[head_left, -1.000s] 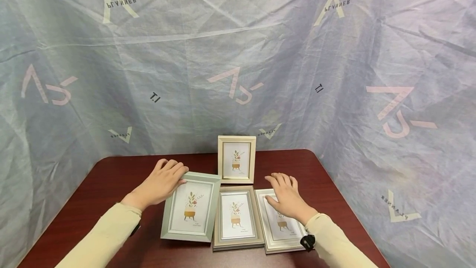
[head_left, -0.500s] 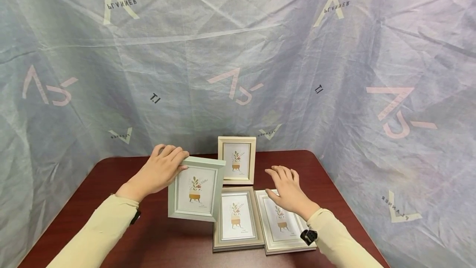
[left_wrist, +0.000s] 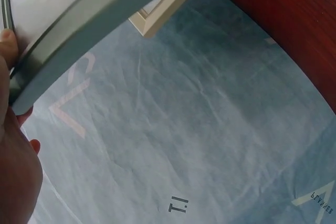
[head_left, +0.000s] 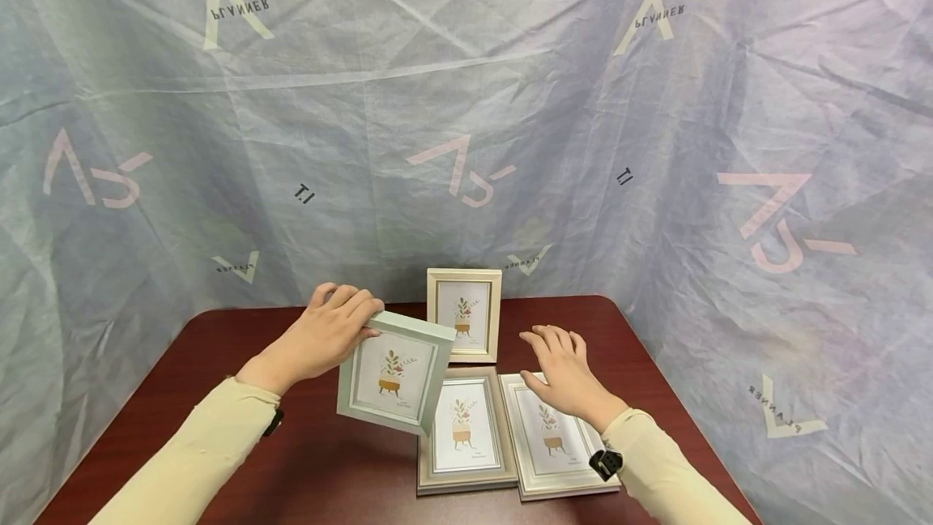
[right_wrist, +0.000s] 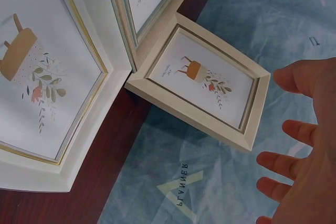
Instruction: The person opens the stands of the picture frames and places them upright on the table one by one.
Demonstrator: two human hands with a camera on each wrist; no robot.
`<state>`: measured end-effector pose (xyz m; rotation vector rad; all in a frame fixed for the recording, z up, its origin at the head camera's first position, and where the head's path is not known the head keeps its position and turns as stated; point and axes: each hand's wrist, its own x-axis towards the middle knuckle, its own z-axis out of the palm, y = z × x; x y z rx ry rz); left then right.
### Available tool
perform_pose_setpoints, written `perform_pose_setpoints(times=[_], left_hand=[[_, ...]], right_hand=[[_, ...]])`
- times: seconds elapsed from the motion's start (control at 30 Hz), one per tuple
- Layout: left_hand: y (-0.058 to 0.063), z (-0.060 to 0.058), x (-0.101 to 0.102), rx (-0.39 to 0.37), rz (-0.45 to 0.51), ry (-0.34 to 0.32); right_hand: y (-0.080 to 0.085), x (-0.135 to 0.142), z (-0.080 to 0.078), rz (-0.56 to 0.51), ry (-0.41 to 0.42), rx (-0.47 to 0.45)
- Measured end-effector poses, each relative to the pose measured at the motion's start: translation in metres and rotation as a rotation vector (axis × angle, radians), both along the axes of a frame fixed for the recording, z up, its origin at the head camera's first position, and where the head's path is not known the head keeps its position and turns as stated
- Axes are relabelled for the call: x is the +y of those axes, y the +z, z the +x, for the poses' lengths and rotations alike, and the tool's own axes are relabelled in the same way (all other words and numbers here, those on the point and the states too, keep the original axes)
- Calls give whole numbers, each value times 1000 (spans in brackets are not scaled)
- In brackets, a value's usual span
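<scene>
My left hand (head_left: 328, 339) grips a pale green picture frame (head_left: 397, 371) by its upper left corner, thumb on the front. The frame hangs tilted above the table, overlapping the left edge of a taupe picture frame (head_left: 466, 478) in the head view. In the left wrist view its green edge (left_wrist: 79, 51) crosses the top left. My right hand (head_left: 564, 371) hovers with spread, slightly bent fingers over a white picture frame (head_left: 550, 448) lying face up. A cream picture frame (head_left: 462, 355) stands upright behind the taupe one. Nothing is in the right hand (right_wrist: 304, 171).
A dark red table (head_left: 248, 347) carries the frames. Grey printed cloth (head_left: 364, 144) hangs behind it and along both sides. The taupe and white frames lie side by side near the front. Black bands sit at both wrists.
My left hand has raised the green frame, brought it a little to the right and tilted it clockwise. The right hand rose slightly, then stayed put. The other frames have not moved.
</scene>
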<state>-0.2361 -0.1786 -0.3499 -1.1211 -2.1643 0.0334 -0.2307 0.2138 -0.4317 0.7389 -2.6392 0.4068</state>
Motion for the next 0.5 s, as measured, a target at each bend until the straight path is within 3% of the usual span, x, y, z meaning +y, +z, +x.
perform_pose_setpoints(times=[0.3,0.5], left_hand=[[1,0,7,-11,-103,-39],[5,1,13,34,-186,-53]], right_hand=[[0,-1,1,6,19,-33],[-1,0,0,22,21,-36]])
